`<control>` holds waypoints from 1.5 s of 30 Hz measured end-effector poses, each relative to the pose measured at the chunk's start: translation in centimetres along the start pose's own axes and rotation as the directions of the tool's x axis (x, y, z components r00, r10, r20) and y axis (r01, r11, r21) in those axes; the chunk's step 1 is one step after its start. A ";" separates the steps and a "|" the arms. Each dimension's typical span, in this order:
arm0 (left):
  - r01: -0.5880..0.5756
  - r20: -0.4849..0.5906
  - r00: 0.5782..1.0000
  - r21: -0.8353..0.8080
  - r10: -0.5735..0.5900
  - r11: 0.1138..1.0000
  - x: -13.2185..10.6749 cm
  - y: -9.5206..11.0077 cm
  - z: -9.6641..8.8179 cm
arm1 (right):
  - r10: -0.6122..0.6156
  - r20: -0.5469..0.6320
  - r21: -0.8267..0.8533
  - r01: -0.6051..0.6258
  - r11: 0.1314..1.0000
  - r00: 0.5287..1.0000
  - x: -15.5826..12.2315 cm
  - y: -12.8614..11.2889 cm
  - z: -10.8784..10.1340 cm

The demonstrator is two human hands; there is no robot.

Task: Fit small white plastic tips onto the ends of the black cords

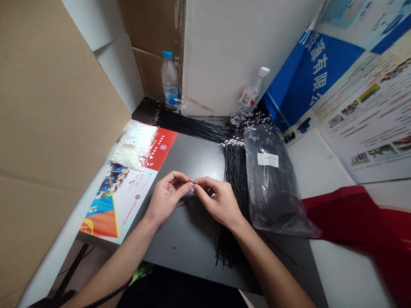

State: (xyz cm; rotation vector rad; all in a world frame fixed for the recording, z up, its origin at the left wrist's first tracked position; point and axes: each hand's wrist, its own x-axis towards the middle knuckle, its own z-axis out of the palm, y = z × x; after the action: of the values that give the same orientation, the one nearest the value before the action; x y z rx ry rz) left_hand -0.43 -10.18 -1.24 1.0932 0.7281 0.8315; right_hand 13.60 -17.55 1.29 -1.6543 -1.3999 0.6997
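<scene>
Over the middle of the grey table (160,250), my left hand (167,194) and my right hand (221,201) meet fingertip to fingertip. Between them shows a tiny white connector (192,188) with a thin dark wire end; fingers hide most of both. My left hand pinches at the connector, and my right hand is closed on the wire. Right of my right hand lies a bundle of black wires (236,171), white connectors at its far end, loose ends towards me. A clear bag of small white connectors (135,143) rests on the left.
A clear plastic bag of black wires (272,192) lies at the right. More black wires (195,126) stretch along the back, near a blue-capped bottle (170,81) and a white-capped bottle (252,96). Printed sheets (128,205) lie left; a cardboard panel (58,107) stands beside them.
</scene>
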 end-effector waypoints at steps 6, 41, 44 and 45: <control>-0.031 0.000 1.000 0.100 0.031 0.995 -0.1 -0.3 0.2 | 0.055 -0.077 -0.008 -0.056 0.998 0.996 -0.1 0.5 0.5; 0.393 0.092 0.919 -0.293 -0.383 0.872 -0.3 0.3 -0.8 | -0.387 -0.025 -0.408 0.344 0.845 0.922 -0.8 0.2 -1.2; 0.400 0.122 0.917 -0.300 -0.381 0.866 -0.3 0.2 -1.0 | -0.597 0.002 -0.653 0.453 0.607 0.802 -0.8 -0.2 -2.0; 0.402 0.134 0.916 -0.303 -0.379 0.864 -0.3 0.2 -1.0 | -0.667 0.039 -0.711 0.490 0.505 0.744 -0.9 -0.4 -2.3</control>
State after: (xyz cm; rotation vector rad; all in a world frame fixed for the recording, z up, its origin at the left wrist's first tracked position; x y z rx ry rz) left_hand -1.45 -9.91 -1.31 0.6422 0.6935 0.5344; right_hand 15.16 -18.97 2.71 -1.5172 -2.0195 -0.4987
